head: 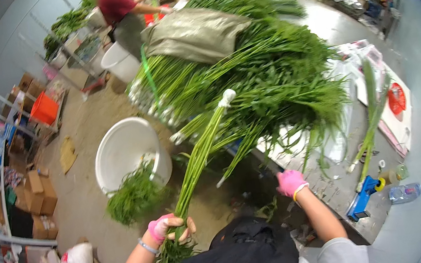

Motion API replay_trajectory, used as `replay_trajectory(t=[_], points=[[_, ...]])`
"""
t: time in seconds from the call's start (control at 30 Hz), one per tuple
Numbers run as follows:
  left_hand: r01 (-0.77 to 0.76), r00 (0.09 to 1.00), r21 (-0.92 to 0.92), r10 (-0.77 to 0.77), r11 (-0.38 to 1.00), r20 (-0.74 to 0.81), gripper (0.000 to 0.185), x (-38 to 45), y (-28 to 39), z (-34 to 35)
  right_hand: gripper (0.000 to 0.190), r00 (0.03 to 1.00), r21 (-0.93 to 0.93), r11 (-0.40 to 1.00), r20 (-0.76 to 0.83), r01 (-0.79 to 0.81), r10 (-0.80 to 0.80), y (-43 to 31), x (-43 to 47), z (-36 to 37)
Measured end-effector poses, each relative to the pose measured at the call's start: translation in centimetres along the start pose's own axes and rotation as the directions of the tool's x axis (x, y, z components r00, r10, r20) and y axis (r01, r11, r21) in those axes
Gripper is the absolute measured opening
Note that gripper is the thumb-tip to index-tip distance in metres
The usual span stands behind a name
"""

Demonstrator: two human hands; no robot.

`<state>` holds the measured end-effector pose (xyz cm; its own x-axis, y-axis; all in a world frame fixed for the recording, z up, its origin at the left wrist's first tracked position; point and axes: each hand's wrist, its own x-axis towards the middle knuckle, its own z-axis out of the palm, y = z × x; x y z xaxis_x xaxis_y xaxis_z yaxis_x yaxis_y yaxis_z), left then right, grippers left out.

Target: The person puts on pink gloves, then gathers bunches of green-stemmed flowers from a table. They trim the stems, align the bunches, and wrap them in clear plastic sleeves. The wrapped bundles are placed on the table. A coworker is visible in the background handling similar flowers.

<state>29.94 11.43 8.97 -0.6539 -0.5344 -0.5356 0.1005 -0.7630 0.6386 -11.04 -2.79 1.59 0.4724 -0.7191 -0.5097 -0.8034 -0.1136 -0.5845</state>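
Note:
My left hand (171,226), in a pink glove with bare fingers showing, grips a bunch of long green stems (201,149) near its leafy lower end. The bunch slants up to the right, and its far end is wrapped in white. At the edge of the metal table (331,203) is my right hand (291,183) in a pink glove, fingers curled; whether it holds anything is hidden. Beyond, a large heap of leafy stems (281,53) with white-wrapped ends covers much of the table, partly under a greenish woven sheet (194,34).
A white tub (101,162) with greenery at its rim stands on the floor at left. A blue tape dispenser (363,198), a plastic bottle (405,193) and loose stems (372,125) lie on the table at right. A co-worker (124,16) stands beyond the heap.

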Motion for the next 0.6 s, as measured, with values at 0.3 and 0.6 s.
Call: replay_trajectory(t=[0.3, 0.6], points=[[-0.424, 0.838, 0.490, 0.535, 0.762, -0.107, 0.026, 13.1, 9.5, 12.2, 0.103, 0.731, 0.496, 0.540, -0.510, 0.680, -0.453, -5.9, -2.6, 2.1], [-0.779, 0.621, 0.010, 0.773, 0.627, -0.128, 0.027, 22.5, 11.9, 23.6, 0.082, 0.617, 0.282, 0.873, -0.787, 0.397, -0.027, -3.6, -12.0, 0.7]])
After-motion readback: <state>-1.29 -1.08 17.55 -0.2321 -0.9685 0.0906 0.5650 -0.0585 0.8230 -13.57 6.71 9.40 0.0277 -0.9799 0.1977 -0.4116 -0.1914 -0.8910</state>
